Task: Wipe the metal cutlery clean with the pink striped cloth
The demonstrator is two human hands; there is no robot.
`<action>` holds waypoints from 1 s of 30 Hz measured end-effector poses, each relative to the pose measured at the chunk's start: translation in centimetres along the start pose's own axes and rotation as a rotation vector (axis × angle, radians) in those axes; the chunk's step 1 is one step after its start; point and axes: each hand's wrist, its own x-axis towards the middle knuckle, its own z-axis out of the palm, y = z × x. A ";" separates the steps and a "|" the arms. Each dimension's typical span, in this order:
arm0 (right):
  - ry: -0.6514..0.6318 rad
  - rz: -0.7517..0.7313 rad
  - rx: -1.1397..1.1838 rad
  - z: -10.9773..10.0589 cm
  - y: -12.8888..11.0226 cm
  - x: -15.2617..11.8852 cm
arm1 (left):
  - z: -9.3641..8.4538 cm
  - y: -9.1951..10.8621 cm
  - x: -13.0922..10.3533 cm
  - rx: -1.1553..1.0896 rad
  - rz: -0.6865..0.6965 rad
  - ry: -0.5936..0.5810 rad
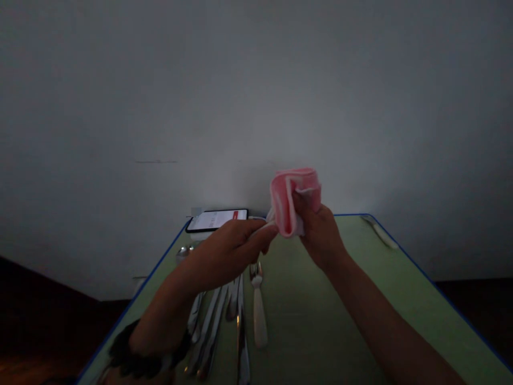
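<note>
1. Cloth [282,195], pink and white, folded into a thick bundle, is held up just right of the centre of the frame, above the far edge of the worktop [316,326].
2. Right hand [323,235], reaching in from the lower right: its grip is closed on the cloth, with the thumb pressed into the folds and the fingers behind, mostly hidden.
3. Left hand [234,246], reaching in from the lower left: its grip is pinched together at the cloth's lower left edge, on a pale item [271,228]. Whether this is a corner of cloth or a handle, I cannot tell. A fluffy black band [120,342] circles the wrist.
4. Below the left hand, at the bottom centre of the frame, a fork [259,315] with a white handle lies with its tines pointing away from the viewer.
5. Just left of it, several long metal utensils [208,331] lie close together, partly covered by the left arm.
6. Rounded metal spoon bowls [183,253] show at centre left, beside that forearm.
7. Behind the left hand, a phone [212,220] lies at the far left corner, its screen lit, with a red block at the right.
8. At the far right corner rests another white-handled utensil [382,235].
9. The worktop is pale green with blue edging, against a plain grey wall [256,96] in dim light.
</note>
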 end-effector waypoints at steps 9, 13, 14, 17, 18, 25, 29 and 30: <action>-0.198 0.005 -0.496 -2.6 -2.2 0.6 | -1.2 0.3 -0.5 0.005 0.025 -0.083; -0.571 0.119 -0.679 -4.6 -4.6 0.5 | -2.2 0.4 -1.0 0.042 0.046 -0.122; -0.636 0.138 -0.700 -4.9 -4.9 0.4 | -2.2 0.4 -1.0 0.056 0.039 -0.110; -0.746 0.115 -0.760 -5.0 -5.1 0.2 | -1.8 0.4 -0.8 0.100 0.023 -0.067; -0.750 0.095 -0.786 -5.0 -5.1 0.2 | -1.5 0.4 -0.7 0.116 0.023 -0.058; -0.548 -0.082 -0.765 -4.4 -5.6 0.0 | -0.7 1.3 -0.7 -0.013 -0.002 0.033; -0.326 -0.206 -0.637 -3.8 -5.9 -0.3 | -0.5 2.3 -0.8 -0.176 -0.064 0.140; -0.293 -0.219 -0.623 -3.8 -5.9 -0.3 | -0.4 2.5 -0.8 -0.180 -0.074 0.154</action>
